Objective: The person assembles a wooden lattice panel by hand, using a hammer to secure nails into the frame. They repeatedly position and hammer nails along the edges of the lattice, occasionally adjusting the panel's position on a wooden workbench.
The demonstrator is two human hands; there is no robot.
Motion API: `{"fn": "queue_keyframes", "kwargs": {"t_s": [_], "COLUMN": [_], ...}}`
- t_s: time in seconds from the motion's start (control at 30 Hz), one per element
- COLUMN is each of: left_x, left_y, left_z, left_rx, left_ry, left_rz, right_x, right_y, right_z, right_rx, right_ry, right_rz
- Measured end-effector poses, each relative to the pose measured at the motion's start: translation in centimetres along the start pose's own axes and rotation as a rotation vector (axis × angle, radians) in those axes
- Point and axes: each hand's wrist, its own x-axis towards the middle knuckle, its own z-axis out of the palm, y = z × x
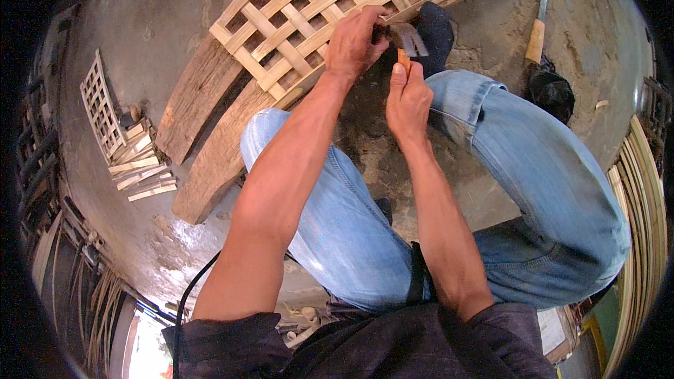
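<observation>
A woven lattice panel (303, 1) of pale flat strips lies across curved wooden boards (200, 95) in front of me. At its near right edge my left hand (357, 41) is closed in a pinch; whatever its fingertips hold is too small or hidden to make out. Just to the right, my right hand (409, 102) grips a hammer (403, 58) by its orange handle, thumb along the top. The hammer's dark, forked metal head is up beside the panel's edge, close to my left fingertips. Whether it touches the edge, I cannot tell.
A knife (536, 36) with a wooden handle lies on the floor at the right, near a black plastic bag (551, 92). On the left are a small lattice piece (102, 107) and cut strips (146, 170). Long strips (649, 193) stand at the far right.
</observation>
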Motion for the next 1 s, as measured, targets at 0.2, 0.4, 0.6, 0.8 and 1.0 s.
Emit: {"fn": "queue_keyframes", "kwargs": {"t_s": [0.2, 0.4, 0.6, 0.8, 1.0], "left_x": [0.2, 0.3, -0.2, 0.1, -0.6], "left_y": [0.0, -0.4, -0.1, 0.2, -0.1], "left_z": [0.1, 0.3, -0.1, 0.2, -1.0], "left_rx": [0.058, 0.02, 0.004, -0.019, 0.167], "left_ry": [0.035, 0.046, 0.022, 0.01, -0.058], "left_rz": [0.037, 0.052, -0.024, -0.096, -0.098], "right_x": [-0.3, 0.3, 3.2, 6.7, 4.5], "right_y": [0.2, 0.3, -1.1, -0.4, 2.4], "right_z": [0.4, -0.1, 0.2, 1.1, 1.3], "right_rx": [0.021, -0.054, 0.138, 0.06, 0.205], "right_ry": [0.05, 0.015, 0.176, 0.194, 0.193], "right_rz": [-0.058, 0.034, 0.071, 0.033, 0.088]}}
